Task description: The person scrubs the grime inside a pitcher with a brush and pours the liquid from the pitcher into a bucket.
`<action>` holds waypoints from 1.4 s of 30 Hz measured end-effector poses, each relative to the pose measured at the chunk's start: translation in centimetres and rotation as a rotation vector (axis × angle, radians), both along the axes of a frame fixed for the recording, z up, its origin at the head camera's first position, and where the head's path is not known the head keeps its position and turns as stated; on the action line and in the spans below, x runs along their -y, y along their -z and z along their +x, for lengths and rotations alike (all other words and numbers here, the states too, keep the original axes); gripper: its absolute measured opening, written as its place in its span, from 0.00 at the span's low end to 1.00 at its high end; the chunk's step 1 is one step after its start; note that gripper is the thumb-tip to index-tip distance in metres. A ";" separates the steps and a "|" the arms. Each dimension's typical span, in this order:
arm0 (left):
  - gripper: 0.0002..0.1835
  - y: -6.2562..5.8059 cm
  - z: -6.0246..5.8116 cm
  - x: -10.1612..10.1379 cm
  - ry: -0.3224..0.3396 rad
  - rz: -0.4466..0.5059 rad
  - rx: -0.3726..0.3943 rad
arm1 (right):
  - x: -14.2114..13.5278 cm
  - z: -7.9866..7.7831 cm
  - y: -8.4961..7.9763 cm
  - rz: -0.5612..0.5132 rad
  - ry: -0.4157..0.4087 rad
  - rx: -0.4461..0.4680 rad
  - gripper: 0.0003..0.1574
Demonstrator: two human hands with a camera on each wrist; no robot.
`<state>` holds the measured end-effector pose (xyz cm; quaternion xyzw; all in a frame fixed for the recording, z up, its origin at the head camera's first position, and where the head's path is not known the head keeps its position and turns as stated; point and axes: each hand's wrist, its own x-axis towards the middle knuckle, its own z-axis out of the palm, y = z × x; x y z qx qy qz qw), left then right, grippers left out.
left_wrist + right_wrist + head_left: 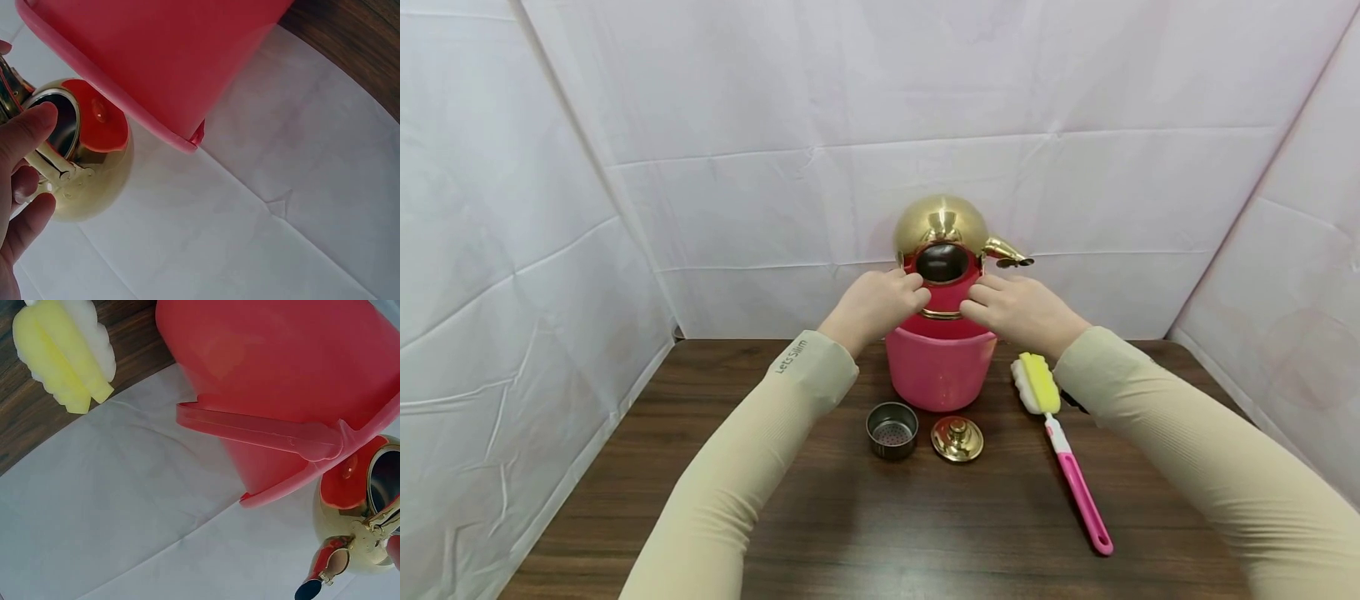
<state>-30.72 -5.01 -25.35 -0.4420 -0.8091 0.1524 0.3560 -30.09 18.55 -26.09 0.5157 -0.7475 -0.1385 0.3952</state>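
Note:
A gold kettle (942, 223) is tipped above a pink bucket (942, 375), its round opening turned toward me and its spout (1006, 252) pointing right. My left hand (883, 307) grips one side of the kettle's handle (942, 315). On the other side of that handle, my right hand (1018, 310) holds on with curled fingers. In the left wrist view, thumb and fingers close round the handle beside the dark mouth of the kettle (81, 194). Only a fingertip of the right hand shows in the right wrist view, near the kettle's spout (325, 569).
On the wooden table (760, 517), a small metal strainer (892, 431) stands before the bucket, beside a gold lid (957, 439). To the right lies a sponge brush (1078, 492) with a pink handle and yellow-and-white head. White cloth walls (850, 100) rise behind and at both sides.

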 end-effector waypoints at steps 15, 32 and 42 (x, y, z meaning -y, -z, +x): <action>0.10 0.1 -0.3 0.0 0.008 -0.018 -0.043 | 0.2 -0.2 0.1 -0.001 0.017 0.006 0.16; 0.10 0.5 -0.5 0.0 0.024 -0.013 -0.087 | 0.6 -0.2 0.2 0.013 0.015 -0.023 0.15; 0.11 0.7 -0.6 0.1 0.019 -0.017 -0.105 | 0.6 -0.5 0.3 0.031 0.016 -0.048 0.14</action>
